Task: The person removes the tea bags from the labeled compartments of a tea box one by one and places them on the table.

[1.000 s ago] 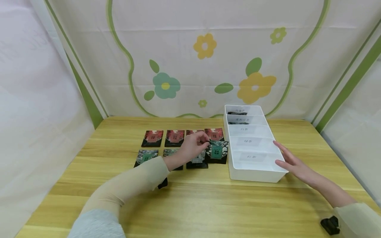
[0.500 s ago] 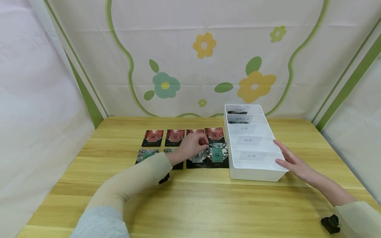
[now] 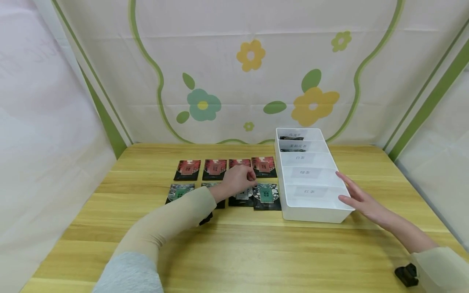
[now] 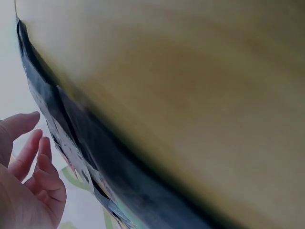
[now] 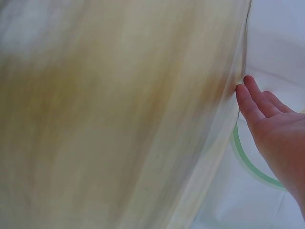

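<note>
White-flower packet point(image 3: 266, 196), 1 piece: is lying face up on the table point(image 3: 238, 252), at 8 o'clock from the box point(image 3: 311, 214), close to its wall; whether the 2 are touching, cannot tell.

Grey packet point(image 3: 243, 200), 1 piece: is lying at 9 o'clock from it, edge to edge or nearly so.

Change: compared with 0.5 seconds back, the white-flower packet is lying nearer 6 o'clock and is no longer hanging from the fingers by its top edge.

Left hand point(image 3: 236, 179): is hovering at the packet's 10 o'clock, released, fingers loosely curled and grasping nothing; the left wrist view is showing a gap between thumb and fingers.

Right hand point(image 3: 362, 202): is resting at the box's 4 o'clock rim, fingers extended and touching, not clenched; is keeping the same place as 1 second back.

Red packets point(image 3: 214, 169), 4 pieces: are forming the row toward 12 o'clock. The row toward 6 o'clock is also counting 4, 2 of them being partly covered by the left sleeve point(image 3: 188, 209).

Box, 5 compartments: the 2 nearest 12 o'clock are holding dark packets point(image 3: 292, 138).

Meaning, as judged: this packet's setting-down is apparently finishing, and the left hand is becoming free.
</note>
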